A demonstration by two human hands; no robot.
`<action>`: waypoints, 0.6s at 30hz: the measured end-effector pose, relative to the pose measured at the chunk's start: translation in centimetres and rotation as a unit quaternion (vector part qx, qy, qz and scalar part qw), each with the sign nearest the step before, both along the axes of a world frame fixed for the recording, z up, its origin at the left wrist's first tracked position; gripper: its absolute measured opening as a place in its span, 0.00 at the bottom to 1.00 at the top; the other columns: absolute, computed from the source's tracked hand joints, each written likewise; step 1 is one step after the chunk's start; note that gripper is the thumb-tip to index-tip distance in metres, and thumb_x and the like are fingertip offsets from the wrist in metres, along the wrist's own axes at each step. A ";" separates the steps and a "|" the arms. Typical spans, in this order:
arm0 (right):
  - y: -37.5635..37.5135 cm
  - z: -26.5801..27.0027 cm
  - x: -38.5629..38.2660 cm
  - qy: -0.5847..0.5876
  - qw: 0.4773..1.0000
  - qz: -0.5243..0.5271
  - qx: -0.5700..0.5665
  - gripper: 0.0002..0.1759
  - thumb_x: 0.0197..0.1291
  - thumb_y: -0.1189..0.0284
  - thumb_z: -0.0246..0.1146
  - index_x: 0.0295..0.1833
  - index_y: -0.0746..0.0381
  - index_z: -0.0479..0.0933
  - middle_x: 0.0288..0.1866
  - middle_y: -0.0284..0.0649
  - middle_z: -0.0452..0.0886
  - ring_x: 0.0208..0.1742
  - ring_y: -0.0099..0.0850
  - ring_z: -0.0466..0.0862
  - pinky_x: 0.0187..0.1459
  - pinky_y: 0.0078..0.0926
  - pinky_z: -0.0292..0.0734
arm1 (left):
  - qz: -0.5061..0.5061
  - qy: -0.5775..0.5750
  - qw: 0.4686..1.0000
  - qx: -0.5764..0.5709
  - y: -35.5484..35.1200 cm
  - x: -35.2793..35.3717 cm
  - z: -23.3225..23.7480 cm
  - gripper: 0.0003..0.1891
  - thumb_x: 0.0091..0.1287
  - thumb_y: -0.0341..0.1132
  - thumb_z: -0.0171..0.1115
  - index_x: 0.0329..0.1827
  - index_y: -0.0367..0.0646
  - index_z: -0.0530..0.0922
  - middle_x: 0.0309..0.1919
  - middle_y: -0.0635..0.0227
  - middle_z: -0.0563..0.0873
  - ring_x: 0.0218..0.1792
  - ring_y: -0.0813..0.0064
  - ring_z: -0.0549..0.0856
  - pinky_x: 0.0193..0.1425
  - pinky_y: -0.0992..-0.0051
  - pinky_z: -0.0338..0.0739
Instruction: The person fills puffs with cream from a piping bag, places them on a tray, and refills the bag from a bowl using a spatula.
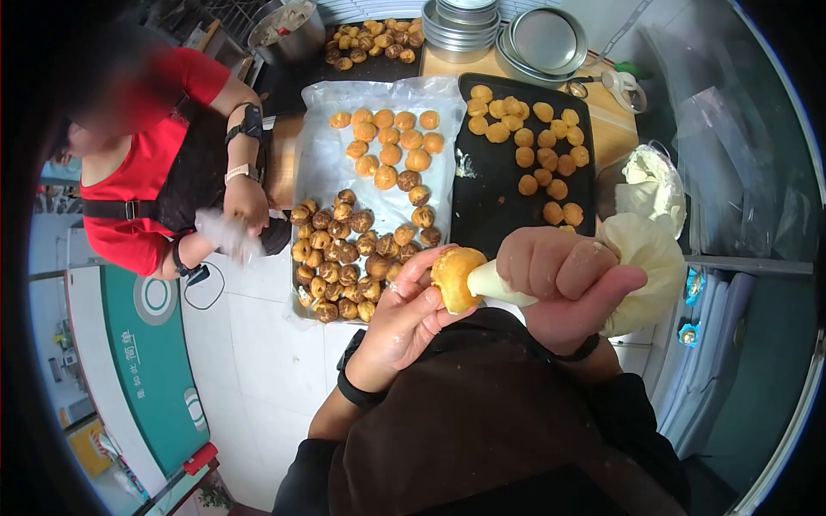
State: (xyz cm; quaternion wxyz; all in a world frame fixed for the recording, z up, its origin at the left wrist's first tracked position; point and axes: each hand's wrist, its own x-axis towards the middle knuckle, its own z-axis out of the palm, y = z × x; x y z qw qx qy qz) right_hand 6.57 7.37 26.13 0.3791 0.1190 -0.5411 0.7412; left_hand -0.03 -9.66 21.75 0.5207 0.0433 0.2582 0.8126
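Observation:
My left hand [403, 320] holds a golden cream puff [457, 279] between thumb and fingers. The tip of a piping bag [641, 267] filled with pale cream touches the puff's right side. My right hand [564, 284] is wrapped round the bag's narrow part, and the full end bulges out behind it. Beyond my hands, a paper-lined tray [325, 178] bears plain golden puffs at the back and brown-topped ones in front. On its right, a black tray [482, 185] bears several plain puffs.
A co-worker in red [206, 77] stands at the left, holding clear plastic [231, 234]. Round metal pans [544, 43] and a metal pot [288, 39] stand at the back, near a dark tray [275, 90] of puffs. A bowl of cream [651, 181] is at the right.

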 end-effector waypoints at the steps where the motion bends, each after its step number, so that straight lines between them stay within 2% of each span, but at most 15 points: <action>1: 0.2 -0.1 0.3 -0.051 0.996 -0.045 0.052 0.32 0.71 0.45 0.31 0.19 0.54 0.55 0.11 0.26 0.56 0.11 0.22 0.54 0.16 0.24 0.54 | 0.001 0.000 1.000 0.000 0.0 0.0 0.0 0.26 0.69 0.29 0.54 0.69 0.38 0.59 0.66 0.57 0.67 0.63 0.61 0.74 0.63 0.60 0.75; 5: -0.1 -0.2 0.1 -0.050 0.996 -0.054 0.045 0.32 0.70 0.45 0.30 0.19 0.54 0.54 0.10 0.26 0.54 0.10 0.22 0.52 0.15 0.24 0.50 | -0.002 -0.005 1.000 -0.003 0.0 -0.3 -0.1 0.26 0.70 0.30 0.54 0.69 0.38 0.59 0.66 0.58 0.67 0.63 0.62 0.73 0.63 0.61 0.75; 7: -0.1 -0.4 0.3 -0.052 0.999 0.012 0.010 0.29 0.71 0.45 0.35 0.22 0.55 0.56 0.15 0.27 0.60 0.14 0.21 0.56 0.20 0.22 0.54 | -0.002 0.016 1.000 -0.014 0.0 -0.3 -0.3 0.26 0.70 0.30 0.53 0.70 0.38 0.59 0.66 0.58 0.66 0.64 0.62 0.73 0.64 0.60 0.75; 8: -0.4 -0.2 -0.2 -0.052 0.998 0.012 0.010 0.29 0.71 0.45 0.35 0.22 0.55 0.56 0.15 0.27 0.60 0.14 0.21 0.56 0.20 0.22 0.54 | 0.002 0.006 1.000 0.000 0.0 -0.2 -0.5 0.26 0.70 0.31 0.53 0.70 0.39 0.58 0.66 0.58 0.66 0.64 0.63 0.73 0.64 0.60 0.74; 10: -1.2 0.4 -1.8 0.015 0.996 -0.026 -0.086 0.25 0.70 0.47 0.43 0.28 0.54 0.59 0.23 0.29 0.65 0.22 0.23 0.64 0.28 0.24 0.59 | 0.005 -0.004 1.000 0.016 0.0 -0.3 -1.0 0.26 0.71 0.31 0.52 0.70 0.40 0.57 0.66 0.58 0.66 0.64 0.64 0.73 0.64 0.61 0.74; 11: -1.4 0.3 -1.9 -0.023 0.996 -0.031 -0.087 0.22 0.68 0.48 0.49 0.32 0.54 0.60 0.28 0.31 0.66 0.31 0.26 0.69 0.39 0.30 0.64 | 0.020 -0.039 0.999 0.033 0.1 -0.4 -1.3 0.26 0.71 0.32 0.52 0.71 0.40 0.57 0.66 0.59 0.67 0.64 0.65 0.73 0.64 0.61 0.73; 13: -2.5 0.2 -2.7 -0.090 0.987 -0.131 0.022 0.23 0.69 0.48 0.47 0.30 0.55 0.60 0.27 0.31 0.65 0.32 0.28 0.70 0.43 0.37 0.68 | 0.034 -0.074 0.995 0.051 0.3 -0.9 -1.6 0.26 0.72 0.33 0.51 0.71 0.41 0.56 0.66 0.59 0.67 0.64 0.66 0.73 0.65 0.61 0.73; 15: -2.0 -1.3 -1.9 -0.068 0.997 0.000 -0.032 0.24 0.69 0.48 0.44 0.29 0.54 0.59 0.25 0.31 0.65 0.31 0.28 0.70 0.46 0.39 0.70 | 0.030 -0.037 0.999 0.019 0.6 -1.3 -1.9 0.27 0.72 0.33 0.51 0.72 0.42 0.55 0.66 0.61 0.67 0.64 0.67 0.73 0.65 0.62 0.73; 16: -2.3 -1.6 -2.0 -0.047 0.996 0.003 -0.071 0.25 0.71 0.48 0.39 0.26 0.54 0.58 0.22 0.31 0.63 0.26 0.27 0.69 0.43 0.37 0.69 | 0.023 -0.037 0.999 0.023 0.7 -1.3 -2.2 0.26 0.71 0.32 0.52 0.71 0.41 0.57 0.65 0.61 0.67 0.63 0.67 0.73 0.64 0.62 0.74; 18: -2.1 -2.3 -2.0 -0.035 0.996 -0.001 -0.078 0.26 0.71 0.48 0.38 0.25 0.54 0.58 0.21 0.30 0.62 0.24 0.27 0.68 0.42 0.36 0.68 | 0.011 -0.020 1.000 0.016 0.8 -1.9 -2.9 0.26 0.71 0.32 0.52 0.70 0.41 0.58 0.65 0.60 0.68 0.63 0.67 0.74 0.63 0.63 0.74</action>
